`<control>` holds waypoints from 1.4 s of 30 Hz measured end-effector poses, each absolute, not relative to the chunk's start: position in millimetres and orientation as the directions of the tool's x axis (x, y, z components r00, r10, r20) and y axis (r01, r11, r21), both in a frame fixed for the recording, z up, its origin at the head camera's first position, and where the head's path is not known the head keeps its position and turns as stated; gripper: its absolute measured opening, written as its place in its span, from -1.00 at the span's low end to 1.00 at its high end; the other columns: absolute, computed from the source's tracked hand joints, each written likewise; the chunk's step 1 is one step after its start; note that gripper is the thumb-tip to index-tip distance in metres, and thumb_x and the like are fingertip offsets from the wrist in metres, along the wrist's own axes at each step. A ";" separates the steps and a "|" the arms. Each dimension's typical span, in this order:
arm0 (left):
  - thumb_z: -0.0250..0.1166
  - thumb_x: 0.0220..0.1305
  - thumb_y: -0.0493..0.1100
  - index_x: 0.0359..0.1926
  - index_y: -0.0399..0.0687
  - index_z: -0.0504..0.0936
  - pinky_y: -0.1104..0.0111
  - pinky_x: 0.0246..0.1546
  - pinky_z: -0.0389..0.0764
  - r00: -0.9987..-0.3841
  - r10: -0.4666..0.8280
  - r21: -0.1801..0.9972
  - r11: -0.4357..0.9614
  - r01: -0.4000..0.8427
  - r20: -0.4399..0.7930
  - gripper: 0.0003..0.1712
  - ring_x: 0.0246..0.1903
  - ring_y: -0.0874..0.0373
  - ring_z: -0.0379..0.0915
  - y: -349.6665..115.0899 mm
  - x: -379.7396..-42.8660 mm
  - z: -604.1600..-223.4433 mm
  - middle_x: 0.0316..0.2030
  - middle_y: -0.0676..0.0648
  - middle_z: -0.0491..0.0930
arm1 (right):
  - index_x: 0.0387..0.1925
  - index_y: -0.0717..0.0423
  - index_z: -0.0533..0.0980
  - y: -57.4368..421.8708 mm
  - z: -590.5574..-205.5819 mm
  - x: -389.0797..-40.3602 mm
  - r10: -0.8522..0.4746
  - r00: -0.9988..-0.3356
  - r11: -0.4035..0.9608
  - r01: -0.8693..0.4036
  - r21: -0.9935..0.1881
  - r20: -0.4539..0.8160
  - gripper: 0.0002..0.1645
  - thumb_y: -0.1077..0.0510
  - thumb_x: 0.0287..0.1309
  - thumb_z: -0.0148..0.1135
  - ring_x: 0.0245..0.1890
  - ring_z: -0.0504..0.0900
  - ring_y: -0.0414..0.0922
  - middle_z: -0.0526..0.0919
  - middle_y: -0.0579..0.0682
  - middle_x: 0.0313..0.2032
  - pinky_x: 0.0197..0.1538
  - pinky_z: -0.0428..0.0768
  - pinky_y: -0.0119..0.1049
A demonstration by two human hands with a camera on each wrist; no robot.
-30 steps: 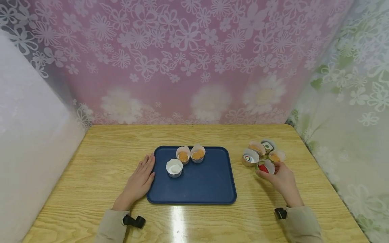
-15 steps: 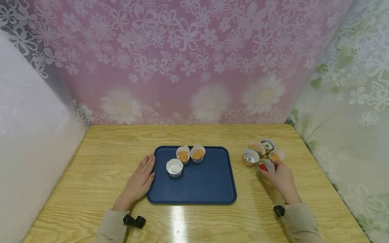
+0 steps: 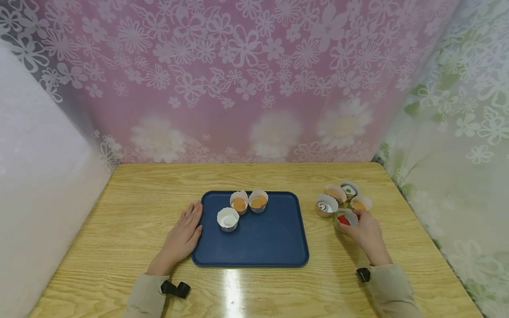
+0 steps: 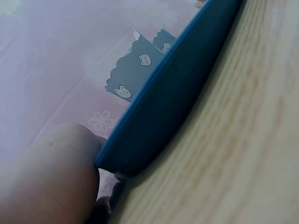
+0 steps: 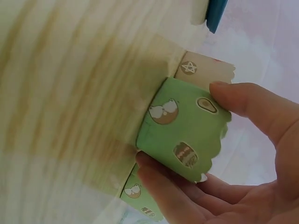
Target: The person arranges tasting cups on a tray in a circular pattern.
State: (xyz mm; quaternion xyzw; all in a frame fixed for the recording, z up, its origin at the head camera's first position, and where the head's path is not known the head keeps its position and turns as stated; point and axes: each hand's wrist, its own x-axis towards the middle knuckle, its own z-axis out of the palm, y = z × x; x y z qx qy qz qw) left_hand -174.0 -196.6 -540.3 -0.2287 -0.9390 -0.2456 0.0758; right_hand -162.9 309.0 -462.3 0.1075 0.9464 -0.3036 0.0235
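Right grip has the green cup pinched, thumb up by the wavy rim on one side and fingers round the other. That cup, with something red inside, is at the near edge of a little bunch on the right part of the counter, well apart from the blue tray. Can't tell if its base is touching the wood or just off it. What'd worry me is the neighbours: the wrist view has a tan cup just past the thumb side and a second green cup right by the fingertips, so a sideways pull could easily drag or tip one of them. Second thing, the wall looks like thin paper, so I'd guess too hard a squeeze would buckle it, and too loose a one lets it slip or tilt and maybe dump the red stuff. Meanwhile the left grip lies flat with straight fingers against the tray's left edge, holding nothing. Lean on that carelessly and the tray could slide, shaking the white cup and the two orange-filled cups on it. If the green one ends up on there too, there's bare space toward the front right; swinging in low could clip the raised rim.
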 end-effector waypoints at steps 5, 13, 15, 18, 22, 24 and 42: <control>0.00 0.52 -0.19 0.54 -0.33 -0.04 -0.05 0.48 -0.11 -0.883 0.395 0.430 0.772 0.468 0.253 -0.29 0.51 -0.19 -0.21 -196.3 -173.8 -539.8 0.53 -0.26 -0.07 | 0.28 0.58 0.22 307.3 -464.0 -163.8 0.196 -0.972 0.781 0.236 -0.578 -0.131 -0.01 -0.02 0.07 0.44 0.07 0.45 0.41 0.40 0.57 0.13 0.04 0.51 0.23; -0.01 0.53 -0.18 0.54 -0.33 -0.04 -0.05 0.48 -0.11 -0.883 0.396 0.427 0.774 0.468 0.251 -0.29 0.51 -0.20 -0.21 -196.6 -173.6 -540.2 0.54 -0.26 -0.08 | 0.22 0.56 0.30 307.7 -463.0 -163.6 0.195 -0.975 0.794 0.221 -0.567 -0.107 -0.11 0.02 0.07 0.43 0.01 0.48 0.40 0.46 0.55 0.08 -0.01 0.54 0.20; 0.00 0.52 -0.19 0.54 -0.33 -0.04 -0.05 0.47 -0.11 -0.882 0.396 0.430 0.771 0.470 0.254 -0.29 0.51 -0.20 -0.20 -196.7 -173.3 -540.0 0.54 -0.26 -0.08 | 0.20 0.55 0.32 307.7 -462.3 -163.5 0.193 -0.976 0.799 0.216 -0.561 -0.101 -0.14 0.04 0.07 0.43 -0.01 0.50 0.37 0.48 0.54 0.06 -0.04 0.54 0.18; 0.00 0.52 -0.19 0.53 -0.34 -0.03 -0.06 0.47 -0.10 -0.880 0.395 0.429 0.770 0.473 0.263 -0.29 0.50 -0.22 -0.18 -196.7 -173.2 -540.1 0.53 -0.27 -0.06 | 0.19 0.55 0.34 307.5 -460.5 -163.4 0.186 -0.977 0.805 0.210 -0.556 -0.099 -0.16 0.04 0.06 0.43 -0.03 0.50 0.36 0.49 0.53 0.05 -0.04 0.53 0.18; 0.00 0.52 -0.19 0.54 -0.33 -0.03 -0.05 0.47 -0.10 -0.881 0.394 0.427 0.771 0.472 0.263 -0.29 0.50 -0.22 -0.18 -196.8 -173.4 -540.4 0.53 -0.27 -0.06 | 0.19 0.56 0.34 306.1 -456.2 -162.4 0.182 -0.978 0.805 0.205 -0.557 -0.098 -0.16 0.05 0.07 0.44 0.00 0.49 0.36 0.48 0.52 0.08 0.00 0.51 0.20; 0.00 0.53 -0.18 0.54 -0.32 -0.04 -0.04 0.48 -0.11 -0.883 0.393 0.427 0.773 0.468 0.257 -0.29 0.51 -0.21 -0.19 -196.9 -173.5 -540.2 0.53 -0.26 -0.07 | 0.20 0.56 0.34 304.9 -453.6 -161.4 0.179 -0.979 0.804 0.202 -0.560 -0.097 -0.15 0.05 0.06 0.44 0.00 0.49 0.35 0.47 0.52 0.09 0.00 0.51 0.19; -0.02 0.54 -0.17 0.54 -0.32 -0.04 -0.05 0.47 -0.10 -0.882 0.392 0.419 0.777 0.470 0.264 -0.29 0.51 -0.22 -0.19 -197.2 -174.1 -541.1 0.53 -0.27 -0.07 | 0.21 0.40 0.39 268.9 -423.9 -146.9 0.083 -0.996 0.809 0.093 -0.581 -0.044 -0.20 0.00 0.08 0.45 -0.08 0.57 0.21 0.55 0.39 0.05 -0.14 0.60 0.05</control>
